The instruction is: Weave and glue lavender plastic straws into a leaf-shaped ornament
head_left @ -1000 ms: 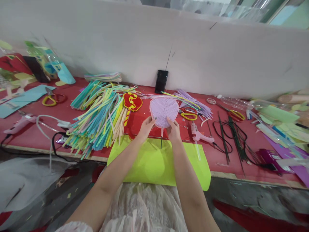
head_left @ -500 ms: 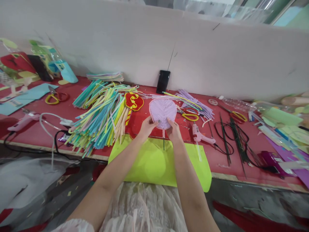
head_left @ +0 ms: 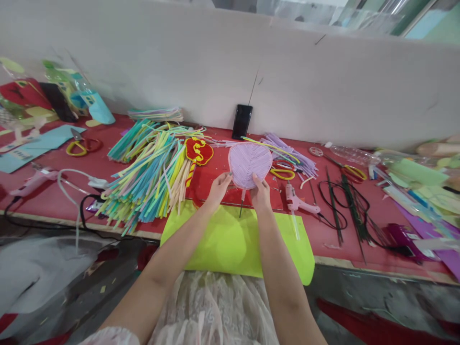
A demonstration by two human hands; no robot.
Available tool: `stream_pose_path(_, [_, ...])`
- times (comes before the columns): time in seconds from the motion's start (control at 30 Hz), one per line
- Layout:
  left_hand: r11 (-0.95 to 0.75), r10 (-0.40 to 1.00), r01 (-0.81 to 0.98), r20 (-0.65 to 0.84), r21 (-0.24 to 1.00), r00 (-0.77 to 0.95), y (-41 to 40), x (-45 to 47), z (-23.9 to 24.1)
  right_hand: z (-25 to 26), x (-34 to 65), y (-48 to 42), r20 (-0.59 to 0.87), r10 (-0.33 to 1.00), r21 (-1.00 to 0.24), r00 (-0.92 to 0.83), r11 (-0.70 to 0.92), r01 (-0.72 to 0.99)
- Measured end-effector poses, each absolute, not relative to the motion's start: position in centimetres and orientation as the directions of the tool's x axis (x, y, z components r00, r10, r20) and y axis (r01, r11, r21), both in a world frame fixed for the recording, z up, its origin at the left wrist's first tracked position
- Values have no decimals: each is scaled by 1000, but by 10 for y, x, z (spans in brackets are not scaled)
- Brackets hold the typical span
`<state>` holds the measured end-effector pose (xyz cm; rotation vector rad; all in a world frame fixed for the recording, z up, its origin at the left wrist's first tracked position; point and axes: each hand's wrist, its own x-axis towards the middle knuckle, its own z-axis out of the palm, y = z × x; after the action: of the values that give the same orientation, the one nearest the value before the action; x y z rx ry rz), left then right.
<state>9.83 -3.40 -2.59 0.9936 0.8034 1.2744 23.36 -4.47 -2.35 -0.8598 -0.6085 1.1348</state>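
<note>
Both my hands hold up a round lilac leaf-shaped piece (head_left: 250, 164) made of glued strips, with a thin dark wire stem hanging below it. My left hand (head_left: 218, 188) pinches its lower left edge. My right hand (head_left: 260, 194) grips its lower right edge, thumb on the face. The piece hovers above the red table (head_left: 108, 170), just beyond a lime-green foam sheet (head_left: 230, 239) that overhangs the front edge.
A big heap of pastel strips (head_left: 151, 175) lies left, next to a red-and-yellow ornament (head_left: 198, 151). A black phone (head_left: 241, 121) leans on the back wall. Right of my hands: a pink glue gun (head_left: 296, 199), yellow-handled scissors (head_left: 282, 172), purple strips (head_left: 291, 153), dark wires (head_left: 345, 201).
The lilac piece has tilted and shifted slightly to the right in my hands. My hands stay in nearly the same place.
</note>
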Motion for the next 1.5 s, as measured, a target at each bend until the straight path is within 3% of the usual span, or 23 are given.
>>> stream_pose_path(0.23, [-149, 987, -126, 155, 981, 33, -36, 98, -25, -22, 230, -46, 21, 945, -857, 327, 185, -481])
stream_pose_path(0.47, [-97, 995, -251, 103, 963, 10, -36, 96, -22, -25, 231, -44, 12, 938, -848, 347, 193, -493])
stream_pose_path(1.07, [-68, 989, -165, 45, 984, -139, -45, 91, -13, -26, 236, -41, -31, 903, -806, 428, 231, -545])
stream_pose_path(1.5, [-42, 997, -236, 28, 971, -66, -41, 97, -16, -25, 235, -42, -51, 891, -793, 451, 238, -560])
